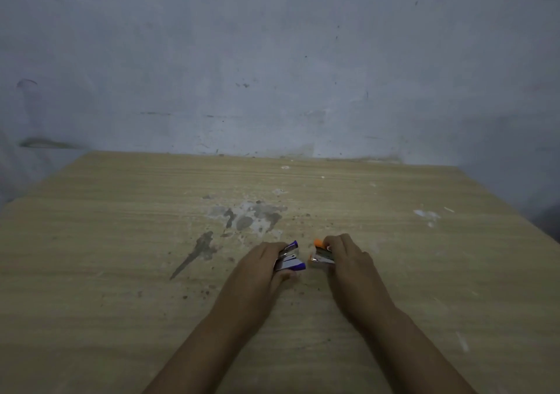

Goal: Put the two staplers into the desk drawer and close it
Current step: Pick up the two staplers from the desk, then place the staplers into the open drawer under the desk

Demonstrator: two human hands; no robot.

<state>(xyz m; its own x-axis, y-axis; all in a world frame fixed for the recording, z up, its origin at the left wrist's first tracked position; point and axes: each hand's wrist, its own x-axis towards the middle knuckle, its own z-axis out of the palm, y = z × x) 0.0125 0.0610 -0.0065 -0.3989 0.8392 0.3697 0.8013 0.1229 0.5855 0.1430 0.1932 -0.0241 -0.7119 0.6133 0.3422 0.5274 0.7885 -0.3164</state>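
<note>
A small purple stapler (pixel 290 257) with a metal middle lies in the grip of my left hand (pixel 263 268), fingers over its top and thumb below. Just to its right, a small orange stapler (pixel 321 254) is held by my right hand (pixel 348 257), with only its orange tip and metal side showing. Both staplers are near the middle of the wooden desk top (pixel 121 257), a short gap between them. The drawer is out of view.
Grey stains and paint marks (pixel 248 216) lie on the desk just beyond my hands. A scuffed grey wall (pixel 272 75) rises behind the desk's far edge. White flecks (pixel 427 215) mark the right side of the top.
</note>
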